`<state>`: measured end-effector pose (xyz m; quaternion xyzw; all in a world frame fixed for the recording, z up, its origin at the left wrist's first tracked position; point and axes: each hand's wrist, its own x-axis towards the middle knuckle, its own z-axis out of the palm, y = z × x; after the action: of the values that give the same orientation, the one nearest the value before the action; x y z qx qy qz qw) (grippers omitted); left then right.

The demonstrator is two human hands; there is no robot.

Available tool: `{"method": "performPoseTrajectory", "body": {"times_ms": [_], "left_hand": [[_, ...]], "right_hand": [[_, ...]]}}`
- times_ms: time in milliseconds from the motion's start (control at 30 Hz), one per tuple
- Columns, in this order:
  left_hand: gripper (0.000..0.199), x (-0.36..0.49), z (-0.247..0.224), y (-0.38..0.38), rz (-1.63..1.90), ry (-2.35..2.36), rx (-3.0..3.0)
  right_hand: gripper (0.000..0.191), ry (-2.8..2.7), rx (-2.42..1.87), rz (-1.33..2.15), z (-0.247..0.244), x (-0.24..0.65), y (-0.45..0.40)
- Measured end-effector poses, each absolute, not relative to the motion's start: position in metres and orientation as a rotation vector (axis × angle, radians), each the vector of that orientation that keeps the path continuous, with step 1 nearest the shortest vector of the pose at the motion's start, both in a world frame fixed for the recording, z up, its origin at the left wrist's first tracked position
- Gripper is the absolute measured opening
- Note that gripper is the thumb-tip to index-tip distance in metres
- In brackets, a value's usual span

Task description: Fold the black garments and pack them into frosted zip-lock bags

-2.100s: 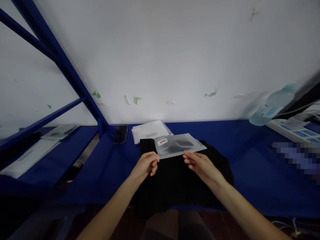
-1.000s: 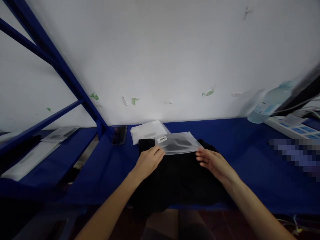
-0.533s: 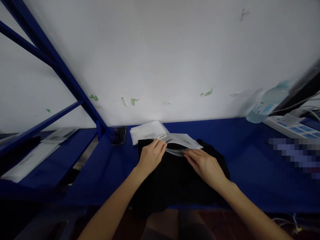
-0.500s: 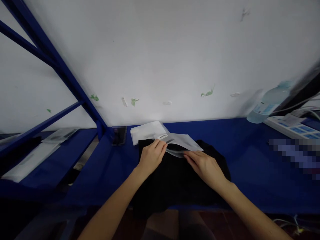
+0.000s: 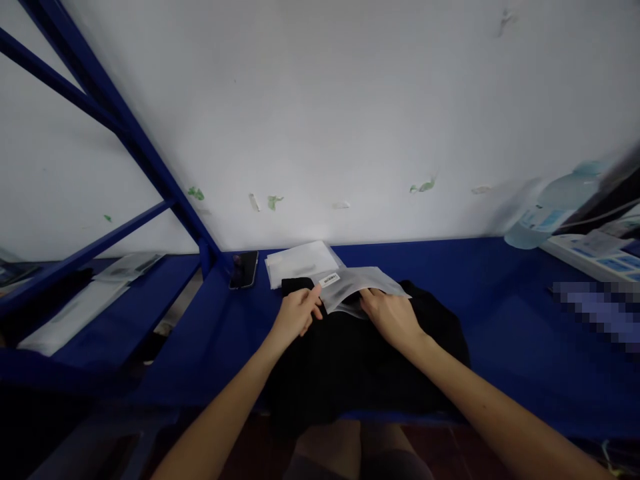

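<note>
Black fabric (image 5: 350, 373) lies bunched over the front of the blue table, with a translucent bag (image 5: 377, 277) on top of it. A small barcode label (image 5: 329, 280) shows near the bag's left corner. My right hand (image 5: 393, 320) reaches into the bag's mouth; its fingertips are hidden inside. My left hand (image 5: 299, 312) is beside the bag's left edge, over the black fabric, its fingers apart and loosely curled with nothing visible in them.
White bags (image 5: 300, 261) lie behind the fabric, with a phone (image 5: 244, 270) to their left. At the right are a large bottle (image 5: 555, 203) and a power strip (image 5: 595, 257). A blue frame (image 5: 145, 167) slants up at the left. More bags (image 5: 80, 313) lie beyond it.
My left hand has let go of the bag's edge and moved slightly left and down. My right hand has gone from the bag's rim into its opening. The view has shifted slightly.
</note>
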<state>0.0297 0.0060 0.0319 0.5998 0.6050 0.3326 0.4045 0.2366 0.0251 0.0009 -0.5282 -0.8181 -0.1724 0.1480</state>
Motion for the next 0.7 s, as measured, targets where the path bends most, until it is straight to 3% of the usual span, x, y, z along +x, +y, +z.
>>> {"method": "performPoseTrajectory", "body": {"times_ms": [233, 500, 700], "left_hand": [[0.037, 0.049, 0.028, 0.022, 0.787, 0.940, 0.715], [0.031, 0.045, 0.037, 0.062, 1.299, 1.228, 0.739], [0.031, -0.010, 0.041, 0.101, 1.414, 1.403, 0.910]], "right_hand": [[0.017, -2.256, -1.222, -0.500, 0.003, 0.242, 0.011], [0.016, -2.141, -0.968, -0.411, 0.006, 0.237, -0.023], [0.010, -2.387, -1.083, -0.216, -0.012, 0.221, -0.043]]}}
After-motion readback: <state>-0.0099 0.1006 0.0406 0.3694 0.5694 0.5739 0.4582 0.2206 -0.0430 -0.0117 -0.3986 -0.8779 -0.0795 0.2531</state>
